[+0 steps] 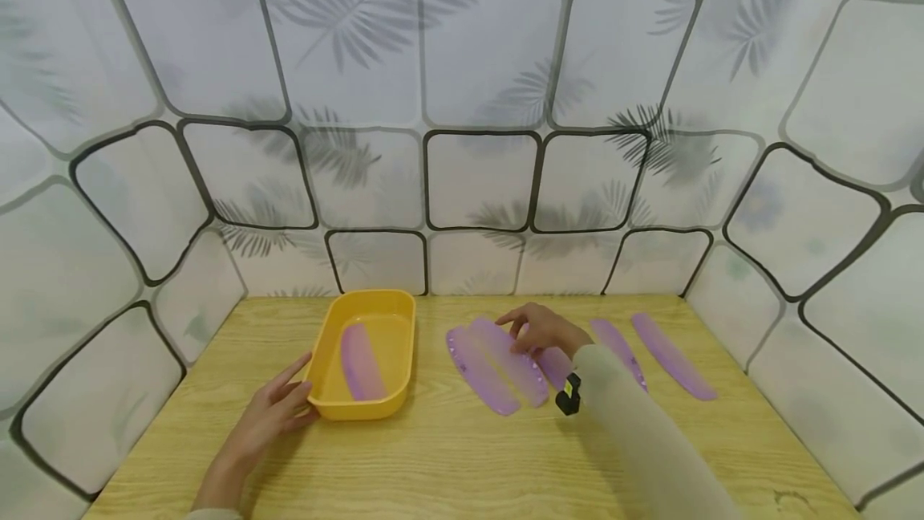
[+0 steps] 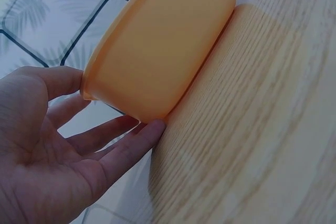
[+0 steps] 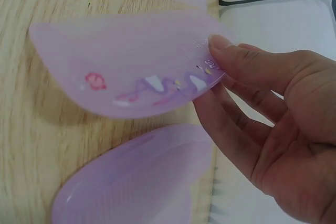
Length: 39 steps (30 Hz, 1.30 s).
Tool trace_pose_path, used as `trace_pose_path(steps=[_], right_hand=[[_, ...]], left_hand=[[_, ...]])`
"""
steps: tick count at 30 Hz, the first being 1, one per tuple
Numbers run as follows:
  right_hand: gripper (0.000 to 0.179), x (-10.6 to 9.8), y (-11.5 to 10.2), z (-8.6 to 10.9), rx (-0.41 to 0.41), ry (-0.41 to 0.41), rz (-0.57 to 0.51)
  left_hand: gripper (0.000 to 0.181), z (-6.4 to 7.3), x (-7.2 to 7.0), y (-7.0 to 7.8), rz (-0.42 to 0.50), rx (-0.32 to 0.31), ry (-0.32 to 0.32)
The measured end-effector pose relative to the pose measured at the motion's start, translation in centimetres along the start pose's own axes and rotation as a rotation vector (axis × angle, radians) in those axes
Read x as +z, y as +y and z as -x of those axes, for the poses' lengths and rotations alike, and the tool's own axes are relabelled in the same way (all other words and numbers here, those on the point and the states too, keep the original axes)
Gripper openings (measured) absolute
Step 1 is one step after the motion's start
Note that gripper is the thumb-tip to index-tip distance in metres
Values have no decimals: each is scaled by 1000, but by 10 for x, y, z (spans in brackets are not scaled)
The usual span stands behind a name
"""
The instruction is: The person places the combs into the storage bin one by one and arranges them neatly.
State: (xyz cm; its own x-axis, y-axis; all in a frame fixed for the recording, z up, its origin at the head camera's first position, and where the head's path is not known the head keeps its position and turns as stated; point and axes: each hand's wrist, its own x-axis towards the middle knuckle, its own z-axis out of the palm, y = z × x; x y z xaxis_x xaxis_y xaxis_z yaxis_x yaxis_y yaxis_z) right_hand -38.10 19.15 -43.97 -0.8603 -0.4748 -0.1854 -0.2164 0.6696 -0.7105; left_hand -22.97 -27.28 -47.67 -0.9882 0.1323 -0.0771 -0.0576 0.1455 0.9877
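Comb (image 3: 123, 66), rightward of my left hand (image 1: 269, 408) with its spread fingers touching the tray (image 1: 361, 411), is slanting lengthwise from far left to near right, my nearer right hand (image 1: 543, 329) pinching its far end.

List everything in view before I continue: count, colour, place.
Table: one, wood-grain yellow, foreground
Backdrop: count unclear, patterned white, behind the table
Tray: one, yellow, table's left half
Tray comb: one, purple, inside the tray
Loose combs: four, purple, right of the tray
Held comb: one, purple, in the right grip
Wrist device: one, black, right wrist
Sleeves: two, pale, both arms
Left grip: one, bare, touching the tray
Right grip: one, bare, pinching the held comb
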Motion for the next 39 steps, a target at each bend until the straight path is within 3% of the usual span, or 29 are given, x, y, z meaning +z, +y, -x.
trace_pose_path(steps=[8,18,39], right_hand=[[46,-4,-3,6,-50,20,19],[42,-12,-8,9,-153,16,4],[38,-11,-42,15,-203,-76,73]], left_hand=[[66,0,1,1,1,0,7],[65,0,0,2,7,4,0],[66,0,-2,-1,1,18,-22]])
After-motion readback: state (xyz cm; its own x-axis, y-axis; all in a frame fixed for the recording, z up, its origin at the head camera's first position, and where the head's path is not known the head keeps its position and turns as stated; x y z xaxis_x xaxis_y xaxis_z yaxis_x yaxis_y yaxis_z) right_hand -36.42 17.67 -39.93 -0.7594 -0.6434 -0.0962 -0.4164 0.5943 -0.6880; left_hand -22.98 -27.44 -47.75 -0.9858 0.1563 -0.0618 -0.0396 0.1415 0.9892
